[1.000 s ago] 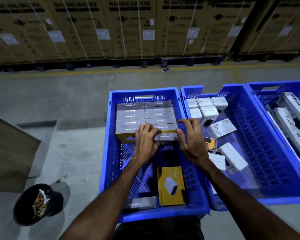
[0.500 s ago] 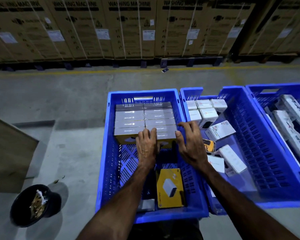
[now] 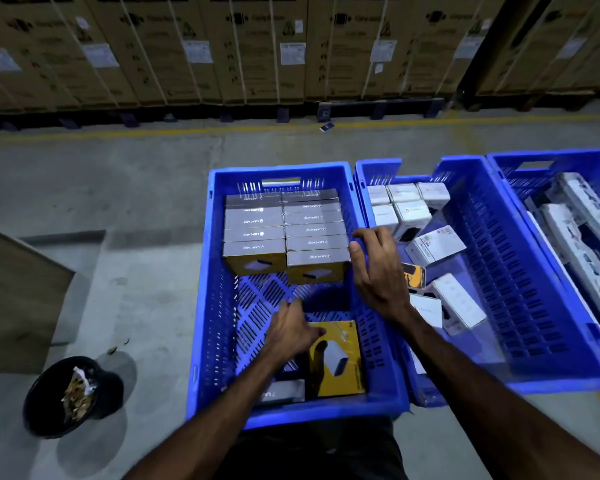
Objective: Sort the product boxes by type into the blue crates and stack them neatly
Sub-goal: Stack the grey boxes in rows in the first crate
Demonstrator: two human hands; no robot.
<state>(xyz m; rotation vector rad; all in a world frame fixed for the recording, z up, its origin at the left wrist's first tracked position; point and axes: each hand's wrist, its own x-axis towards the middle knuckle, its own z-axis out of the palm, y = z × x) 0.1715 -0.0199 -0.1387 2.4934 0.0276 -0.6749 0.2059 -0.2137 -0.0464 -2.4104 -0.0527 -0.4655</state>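
Note:
Two rows of grey-topped yellow boxes (image 3: 286,233) stand packed at the far end of the left blue crate (image 3: 201,306). A loose yellow box (image 3: 340,362) lies flat near that crate's front, with a grey box (image 3: 281,393) beside it. My left hand (image 3: 290,332) reaches down with its fingertips at the far-left corner of the flat yellow box. My right hand (image 3: 378,268) is spread open over the crate's right wall, thumb against the nearest stacked box. The middle crate (image 3: 499,271) holds white boxes (image 3: 406,206), some stacked and some loose. Long white boxes (image 3: 582,233) lie in the right crate (image 3: 596,164).
A black bucket (image 3: 73,396) with scraps stands on the concrete floor at the left front. A wooden board (image 3: 14,299) sits at the left edge. Large washing machine cartons (image 3: 257,46) on pallets line the back, behind a yellow floor line (image 3: 153,131).
My left hand has left the stacked boxes and dropped toward me to the flat yellow box. My right hand has slid off the stack's top onto the crate's right wall.

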